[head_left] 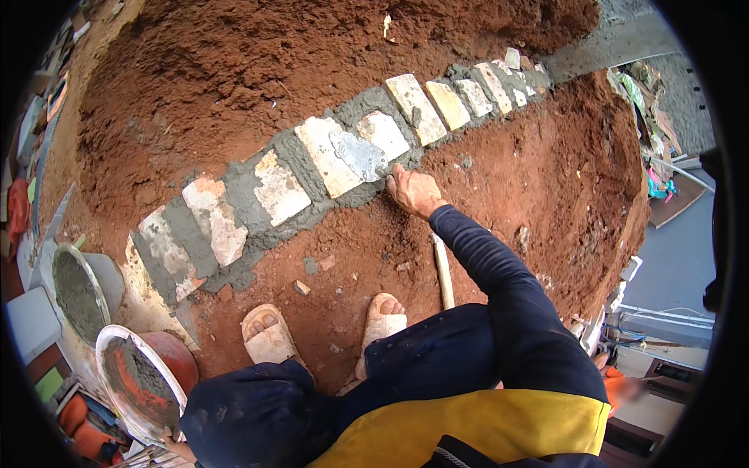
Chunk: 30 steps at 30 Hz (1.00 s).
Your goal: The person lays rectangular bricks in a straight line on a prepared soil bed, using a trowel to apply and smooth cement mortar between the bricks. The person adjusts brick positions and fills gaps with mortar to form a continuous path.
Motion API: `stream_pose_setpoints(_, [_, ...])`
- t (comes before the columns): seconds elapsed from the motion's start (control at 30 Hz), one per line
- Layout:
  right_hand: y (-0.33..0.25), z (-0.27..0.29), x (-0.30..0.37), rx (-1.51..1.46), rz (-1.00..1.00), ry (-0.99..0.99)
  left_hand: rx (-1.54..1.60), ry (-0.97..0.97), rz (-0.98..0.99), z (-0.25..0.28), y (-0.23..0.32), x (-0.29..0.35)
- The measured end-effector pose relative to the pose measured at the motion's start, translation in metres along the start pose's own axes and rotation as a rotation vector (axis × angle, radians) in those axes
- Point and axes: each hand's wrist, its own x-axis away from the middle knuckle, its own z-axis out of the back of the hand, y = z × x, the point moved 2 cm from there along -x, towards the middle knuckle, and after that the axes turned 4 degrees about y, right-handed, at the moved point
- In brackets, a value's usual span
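Observation:
My right hand is closed round the handle of a trowel, whose grey, mortar-smeared blade lies over a pale brick in the middle of a brick row. Wet grey mortar fills the gaps between the bricks. At the lower left, my left hand shows only in part beside my knee, its fingers on the rim of a tilted bucket. That bucket is reddish with a pale rim and has grey mortar inside.
A second bucket of mortar stands just beyond the first. Red soil rises behind the bricks. A wooden handle lies near my right knee. My sandalled feet are on the soil before the row. A concrete beam crosses the far right.

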Motion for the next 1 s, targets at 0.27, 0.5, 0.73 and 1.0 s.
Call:
stream_pose_setpoints(0.27, [0.022, 0.0, -0.002, 0.002, -0.152, 0.01, -0.042, 0.015, -0.028, 0.015, -0.017, -0.012])
stream_pose_setpoints(0.5, [0.012, 0.006, -0.016, 0.075, -0.218, 0.055, -0.031, 0.007, -0.023, 0.033, -0.027, -0.014])
stream_pose_setpoints(0.73, [-0.042, -0.002, -0.025, -0.078, 0.174, 0.053, 0.151, 0.04, 0.099, 0.002, -0.003, 0.023])
stream_pose_setpoints(1.0, [-0.121, -0.019, -0.007, -0.139, 0.222, -0.328, 0.349, -0.025, 0.228, -0.03, 0.029, 0.053])
